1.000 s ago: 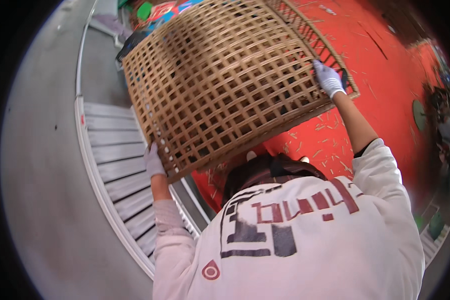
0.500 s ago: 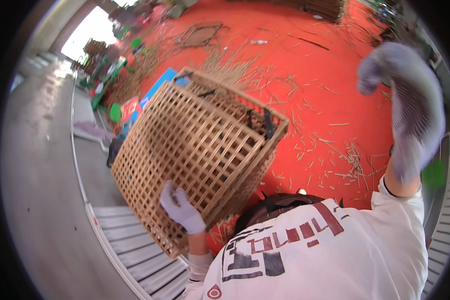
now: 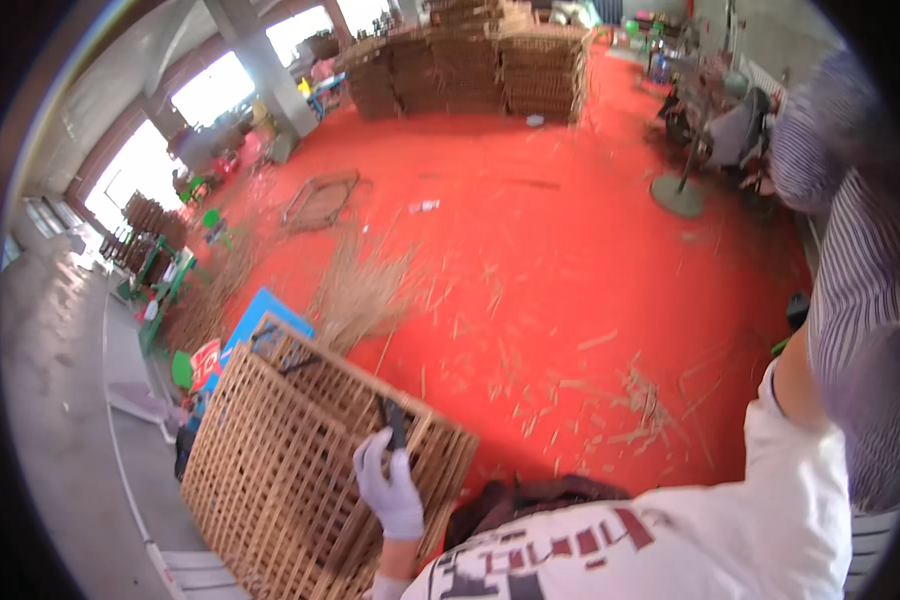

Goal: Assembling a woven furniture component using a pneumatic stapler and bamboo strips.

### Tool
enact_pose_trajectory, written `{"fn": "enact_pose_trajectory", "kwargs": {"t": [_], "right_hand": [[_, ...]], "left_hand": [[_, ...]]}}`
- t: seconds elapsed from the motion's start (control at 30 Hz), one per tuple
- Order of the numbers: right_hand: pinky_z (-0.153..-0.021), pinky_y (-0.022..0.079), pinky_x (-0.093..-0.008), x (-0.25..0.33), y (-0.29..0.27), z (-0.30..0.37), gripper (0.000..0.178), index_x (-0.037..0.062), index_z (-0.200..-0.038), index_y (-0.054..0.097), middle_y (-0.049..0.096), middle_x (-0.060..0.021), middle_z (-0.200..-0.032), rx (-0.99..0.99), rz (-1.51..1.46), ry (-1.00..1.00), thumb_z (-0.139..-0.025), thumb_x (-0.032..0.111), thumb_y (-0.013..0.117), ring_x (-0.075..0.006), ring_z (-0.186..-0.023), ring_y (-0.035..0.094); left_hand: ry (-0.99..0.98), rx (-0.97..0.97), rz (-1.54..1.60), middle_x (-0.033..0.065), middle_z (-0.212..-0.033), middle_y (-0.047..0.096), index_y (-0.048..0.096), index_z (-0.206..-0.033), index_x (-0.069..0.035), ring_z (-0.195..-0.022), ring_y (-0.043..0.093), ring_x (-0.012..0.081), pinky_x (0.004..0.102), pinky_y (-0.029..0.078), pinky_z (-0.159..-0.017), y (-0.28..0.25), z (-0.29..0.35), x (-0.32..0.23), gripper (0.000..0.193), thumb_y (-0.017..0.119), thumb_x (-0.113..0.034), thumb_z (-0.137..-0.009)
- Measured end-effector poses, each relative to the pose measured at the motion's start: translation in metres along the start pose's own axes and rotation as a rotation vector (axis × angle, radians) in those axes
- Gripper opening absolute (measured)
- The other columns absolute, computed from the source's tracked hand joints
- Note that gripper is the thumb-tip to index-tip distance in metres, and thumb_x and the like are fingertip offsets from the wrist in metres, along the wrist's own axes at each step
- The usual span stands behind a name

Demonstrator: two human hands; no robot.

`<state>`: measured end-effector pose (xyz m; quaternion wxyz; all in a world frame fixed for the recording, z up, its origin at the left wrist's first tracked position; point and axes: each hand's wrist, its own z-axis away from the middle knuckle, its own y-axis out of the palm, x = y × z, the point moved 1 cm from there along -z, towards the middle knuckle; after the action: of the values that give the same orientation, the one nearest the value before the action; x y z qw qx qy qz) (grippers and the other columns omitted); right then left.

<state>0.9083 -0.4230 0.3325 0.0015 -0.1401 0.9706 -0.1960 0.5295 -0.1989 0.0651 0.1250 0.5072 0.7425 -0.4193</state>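
Rectangular brown woven-cane basket (image 3: 270,470), open square lattice: lower left, directly under the left hand. Left hand in smooth white glove (image 3: 390,492): fingers parted, beside flat black strap (image 3: 397,425). Right hand in striped purplish-grey knit glove (image 3: 865,250): raised, well apart; grip indeterminable.

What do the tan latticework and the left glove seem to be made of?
Latticework: probably bamboo or rattan, fairly matte, judging by its narrow crossing strips. Left glove: likely fabric, matte white, judging by its soft, close fit; weave unclear.
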Motion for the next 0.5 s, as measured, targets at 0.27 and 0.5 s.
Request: {"fn": "enact_pose_trajectory", "kwargs": {"t": [0.27, 0.5], "right_hand": [[-0.072, 0.050, -0.0383, -0.081, -0.009, -0.013, 0.040, -0.0014, -0.114, 0.065, 0.066, -0.0127, -0.095, -0.090, 0.143, 0.046, -0.085, 0.024, 0.074, -0.0239, -0.081, 0.063], [-0.070, 0.050, -0.0394, -0.168, 0.059, -0.066, 0.037, 0.0002, -0.110, 0.066, 0.067, -0.0119, -0.092, -0.007, 0.181, 0.135, -0.082, 0.021, 0.078, -0.0248, -0.078, 0.064]], "left_hand": [[-0.214, 0.310, 0.112, 0.0139, -0.113, 0.064, 0.067, -0.112, -0.001, -0.102, 0.061, 0.0274, 0.0371, 0.050, -0.089, 0.089, -0.037, 0.005, 0.027, 0.065, -0.002, -0.085], [-0.190, 0.524, 0.304, 0.0118, -0.104, 0.068, 0.072, -0.106, -0.007, -0.097, 0.066, 0.0277, 0.0371, 0.054, -0.083, 0.262, -0.108, -0.018, 0.024, 0.072, -0.009, -0.082]]}}
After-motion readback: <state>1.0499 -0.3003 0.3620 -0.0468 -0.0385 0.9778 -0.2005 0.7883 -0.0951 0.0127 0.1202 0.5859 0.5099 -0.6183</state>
